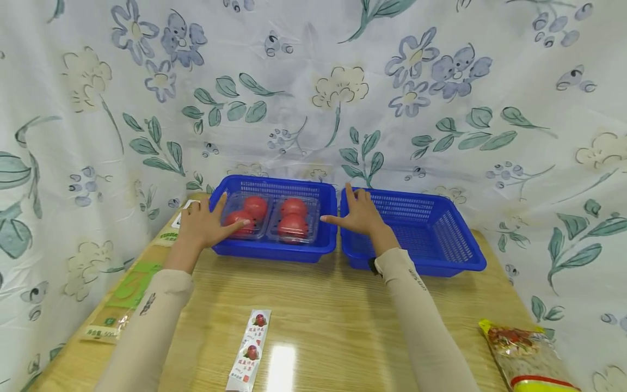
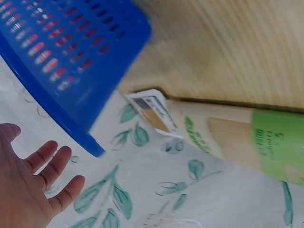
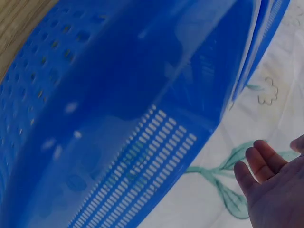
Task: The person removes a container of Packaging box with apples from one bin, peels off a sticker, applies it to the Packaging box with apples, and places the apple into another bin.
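In the head view, a blue plastic basket [image 1: 274, 251] holds two clear plastic boxes, each with round red fruits [image 1: 293, 224] inside. My left hand [image 1: 202, 222] hovers at this basket's left end with its fingers spread. The left wrist view shows the hand [image 2: 33, 183] apart from the basket rim. Above the gap between the two baskets is my right hand [image 1: 361, 213], thumb pointing left and fingers extended. A second blue basket [image 1: 416, 234] sits beneath that hand and to its right. In the right wrist view the fingers are straight and grip nothing.
A strip of printed fruit labels [image 1: 249, 351] lies on the wooden table [image 1: 313, 305]. Along the left edge are a green-and-tan packet [image 1: 129, 288] and a white-edged card. A packed food bag [image 1: 526, 356] lies at the right. A floral curtain [image 1: 303, 98] hangs behind the baskets.
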Action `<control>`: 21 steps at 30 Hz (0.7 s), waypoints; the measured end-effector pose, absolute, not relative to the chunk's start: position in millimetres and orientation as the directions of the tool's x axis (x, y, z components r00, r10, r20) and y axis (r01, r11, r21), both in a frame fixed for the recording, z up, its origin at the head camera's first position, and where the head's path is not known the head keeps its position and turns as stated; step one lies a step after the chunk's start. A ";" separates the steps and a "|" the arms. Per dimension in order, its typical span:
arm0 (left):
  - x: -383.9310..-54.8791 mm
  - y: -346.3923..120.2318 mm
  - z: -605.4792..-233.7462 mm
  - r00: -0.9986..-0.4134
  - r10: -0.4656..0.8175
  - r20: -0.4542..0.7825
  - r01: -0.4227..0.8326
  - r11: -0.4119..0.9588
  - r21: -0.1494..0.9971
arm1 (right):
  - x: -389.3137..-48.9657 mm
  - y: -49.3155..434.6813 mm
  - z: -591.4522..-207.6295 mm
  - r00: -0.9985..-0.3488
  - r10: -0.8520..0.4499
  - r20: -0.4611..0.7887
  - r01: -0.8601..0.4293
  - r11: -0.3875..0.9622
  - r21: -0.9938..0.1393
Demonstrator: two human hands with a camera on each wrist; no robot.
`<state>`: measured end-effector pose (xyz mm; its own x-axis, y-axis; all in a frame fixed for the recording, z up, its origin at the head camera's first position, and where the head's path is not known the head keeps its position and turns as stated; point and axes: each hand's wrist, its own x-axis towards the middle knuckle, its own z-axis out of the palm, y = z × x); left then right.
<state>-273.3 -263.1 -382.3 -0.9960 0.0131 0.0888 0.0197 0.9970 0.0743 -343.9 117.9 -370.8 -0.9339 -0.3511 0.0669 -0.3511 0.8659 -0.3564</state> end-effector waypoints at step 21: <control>-254.1 -305.1 -400.1 -0.997 -0.072 0.009 -0.070 0.985 0.157 | -345.0 82.1 -382.8 -0.896 -0.434 0.096 -0.441 0.846 -0.299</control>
